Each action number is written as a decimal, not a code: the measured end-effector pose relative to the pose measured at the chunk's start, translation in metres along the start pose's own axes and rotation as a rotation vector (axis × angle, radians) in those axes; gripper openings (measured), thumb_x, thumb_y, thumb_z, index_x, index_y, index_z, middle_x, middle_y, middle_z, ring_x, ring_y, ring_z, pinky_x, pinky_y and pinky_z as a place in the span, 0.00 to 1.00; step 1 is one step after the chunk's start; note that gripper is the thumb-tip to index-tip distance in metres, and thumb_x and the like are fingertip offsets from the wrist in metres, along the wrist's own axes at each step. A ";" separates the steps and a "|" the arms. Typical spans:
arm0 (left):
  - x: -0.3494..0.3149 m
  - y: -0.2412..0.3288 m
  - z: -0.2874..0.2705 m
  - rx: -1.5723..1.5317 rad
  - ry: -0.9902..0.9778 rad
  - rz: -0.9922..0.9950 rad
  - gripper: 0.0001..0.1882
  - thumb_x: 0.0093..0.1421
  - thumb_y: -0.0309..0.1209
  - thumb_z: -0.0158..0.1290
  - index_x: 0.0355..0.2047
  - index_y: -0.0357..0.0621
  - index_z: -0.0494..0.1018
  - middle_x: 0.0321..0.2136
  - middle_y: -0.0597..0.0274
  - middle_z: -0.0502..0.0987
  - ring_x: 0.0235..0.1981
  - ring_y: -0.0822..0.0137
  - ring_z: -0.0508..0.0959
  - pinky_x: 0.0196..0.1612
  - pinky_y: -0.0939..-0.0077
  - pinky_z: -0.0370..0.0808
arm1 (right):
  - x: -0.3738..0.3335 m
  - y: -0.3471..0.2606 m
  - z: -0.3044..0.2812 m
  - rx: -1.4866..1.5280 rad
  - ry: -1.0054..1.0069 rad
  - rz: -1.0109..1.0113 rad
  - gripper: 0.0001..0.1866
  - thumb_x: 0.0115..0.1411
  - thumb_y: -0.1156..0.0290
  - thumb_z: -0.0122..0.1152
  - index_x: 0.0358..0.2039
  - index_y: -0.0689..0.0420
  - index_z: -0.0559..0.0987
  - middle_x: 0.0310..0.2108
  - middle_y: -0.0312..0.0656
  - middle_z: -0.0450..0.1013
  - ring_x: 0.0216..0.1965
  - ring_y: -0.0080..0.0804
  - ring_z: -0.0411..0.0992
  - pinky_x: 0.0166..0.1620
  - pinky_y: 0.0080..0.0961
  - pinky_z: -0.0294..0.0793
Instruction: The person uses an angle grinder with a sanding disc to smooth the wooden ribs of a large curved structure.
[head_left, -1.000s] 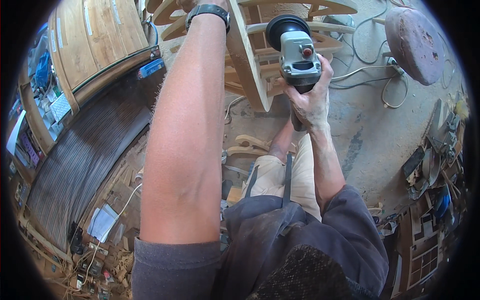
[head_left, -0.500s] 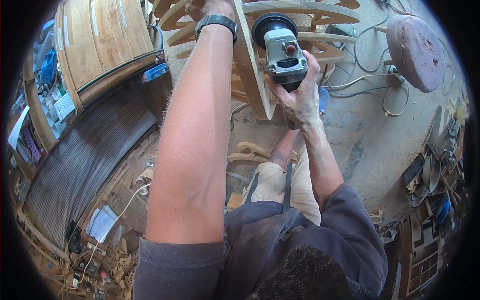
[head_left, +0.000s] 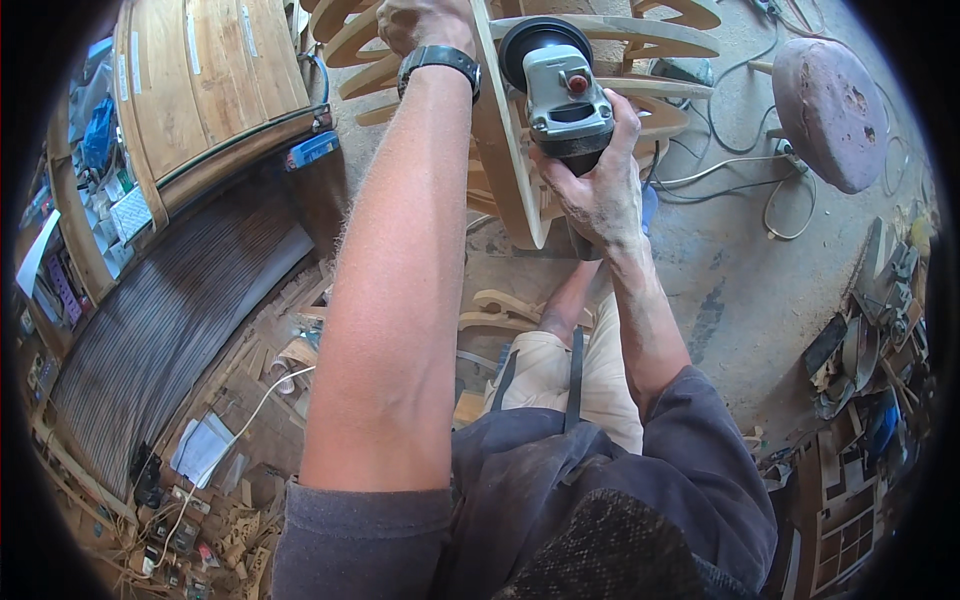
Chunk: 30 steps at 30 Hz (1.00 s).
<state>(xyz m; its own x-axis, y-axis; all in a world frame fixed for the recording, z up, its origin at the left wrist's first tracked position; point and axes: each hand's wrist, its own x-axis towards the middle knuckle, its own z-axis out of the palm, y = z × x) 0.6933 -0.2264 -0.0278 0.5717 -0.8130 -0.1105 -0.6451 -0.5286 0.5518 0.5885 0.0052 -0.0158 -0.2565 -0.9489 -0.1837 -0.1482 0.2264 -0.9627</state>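
My right hand (head_left: 605, 195) is closed round the body of an angle grinder (head_left: 565, 95), grey with a black rear end and a red button. Its round black pad (head_left: 545, 52) lies close to the edge of a long pale wooden board (head_left: 505, 150); whether they touch is hard to see. That board belongs to a wooden frame with several curved slats (head_left: 640, 38) on both sides. At the top edge, my left hand (head_left: 428, 22), below which a dark wristwatch (head_left: 440, 66) sits, is closed on the frame beside the board. Its fingertips are partly out of view.
A wooden cabinet (head_left: 215, 65) stands at the left, above a striped sheet (head_left: 180, 320). A round, worn stool seat (head_left: 830, 115) is at the upper right, with cables (head_left: 735, 160) on the floor near it. Curved wooden pieces (head_left: 500, 310) lie by my legs; scrap (head_left: 840, 360) is piled right.
The grinder has shifted slightly up and left along the board. The board's lower end and my left hand sit a little lower in the picture. Both hands keep their hold.
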 end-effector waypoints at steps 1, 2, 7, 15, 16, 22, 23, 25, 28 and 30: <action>-0.001 0.000 -0.001 0.000 0.002 -0.005 0.37 0.69 0.51 0.31 0.40 0.25 0.78 0.48 0.23 0.75 0.52 0.33 0.77 0.56 0.48 0.72 | 0.001 -0.001 0.000 0.000 -0.001 0.000 0.49 0.54 0.64 0.74 0.66 0.52 0.48 0.45 0.60 0.77 0.44 0.61 0.80 0.47 0.50 0.79; -0.001 0.001 -0.002 -0.001 0.003 -0.006 0.37 0.69 0.51 0.31 0.40 0.25 0.78 0.48 0.23 0.75 0.52 0.33 0.77 0.56 0.48 0.72 | 0.002 -0.002 -0.001 -0.007 0.003 -0.008 0.49 0.54 0.65 0.74 0.66 0.53 0.47 0.45 0.60 0.77 0.44 0.61 0.80 0.47 0.51 0.79; -0.002 0.000 -0.005 0.031 -0.058 0.005 0.36 0.69 0.50 0.32 0.41 0.25 0.78 0.47 0.24 0.76 0.52 0.33 0.77 0.56 0.48 0.72 | 0.008 -0.004 -0.003 -0.015 0.005 -0.014 0.49 0.54 0.65 0.73 0.66 0.53 0.47 0.45 0.60 0.77 0.44 0.62 0.80 0.47 0.50 0.79; -0.008 -0.003 0.002 -0.041 0.019 0.033 0.36 0.68 0.51 0.34 0.40 0.26 0.78 0.46 0.25 0.77 0.51 0.34 0.78 0.55 0.49 0.73 | 0.016 -0.007 -0.006 -0.045 -0.003 -0.004 0.50 0.53 0.65 0.74 0.67 0.53 0.47 0.46 0.61 0.76 0.44 0.62 0.80 0.48 0.50 0.79; -0.009 -0.002 -0.002 -0.102 -0.001 0.014 0.36 0.68 0.52 0.34 0.40 0.26 0.77 0.46 0.26 0.77 0.51 0.35 0.78 0.55 0.50 0.73 | 0.016 -0.010 -0.006 -0.042 -0.006 -0.006 0.50 0.53 0.65 0.74 0.67 0.53 0.47 0.46 0.61 0.76 0.44 0.62 0.80 0.48 0.50 0.79; -0.003 0.000 -0.002 -0.069 0.024 -0.075 0.37 0.67 0.54 0.37 0.39 0.27 0.79 0.45 0.27 0.78 0.50 0.36 0.78 0.54 0.52 0.73 | 0.020 -0.017 -0.002 -0.045 -0.002 0.016 0.50 0.54 0.64 0.74 0.67 0.53 0.47 0.46 0.61 0.76 0.44 0.63 0.79 0.48 0.50 0.78; -0.006 0.003 -0.003 -0.070 0.021 -0.077 0.37 0.67 0.54 0.37 0.39 0.27 0.79 0.45 0.27 0.78 0.50 0.36 0.78 0.54 0.52 0.73 | 0.022 -0.017 -0.003 -0.034 -0.009 0.038 0.50 0.54 0.64 0.73 0.67 0.53 0.47 0.46 0.61 0.76 0.44 0.63 0.79 0.48 0.50 0.78; -0.013 0.007 -0.006 -0.110 -0.026 -0.095 0.37 0.67 0.55 0.38 0.36 0.28 0.80 0.43 0.28 0.79 0.49 0.37 0.79 0.53 0.53 0.73 | 0.025 -0.019 -0.004 -0.023 -0.017 0.059 0.50 0.54 0.64 0.73 0.67 0.53 0.47 0.46 0.61 0.76 0.44 0.63 0.79 0.48 0.51 0.78; -0.018 0.012 -0.011 -0.137 -0.035 -0.072 0.38 0.67 0.56 0.37 0.34 0.28 0.81 0.41 0.29 0.80 0.48 0.37 0.79 0.51 0.53 0.74 | 0.030 -0.026 -0.005 -0.057 -0.008 0.044 0.49 0.55 0.64 0.72 0.67 0.54 0.47 0.45 0.61 0.76 0.44 0.64 0.79 0.48 0.51 0.78; 0.001 -0.002 -0.010 -0.054 -0.029 -0.038 0.38 0.67 0.56 0.38 0.36 0.28 0.81 0.42 0.31 0.80 0.48 0.38 0.80 0.49 0.52 0.75 | 0.033 -0.034 -0.002 -0.019 -0.018 0.054 0.49 0.55 0.64 0.72 0.67 0.54 0.47 0.46 0.62 0.76 0.44 0.65 0.78 0.48 0.52 0.78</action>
<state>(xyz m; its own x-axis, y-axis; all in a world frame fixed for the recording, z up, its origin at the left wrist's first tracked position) 0.7003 -0.2231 -0.0208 0.5796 -0.7999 -0.1556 -0.5948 -0.5458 0.5902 0.5836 -0.0338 0.0115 -0.2471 -0.9391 -0.2386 -0.1530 0.2810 -0.9474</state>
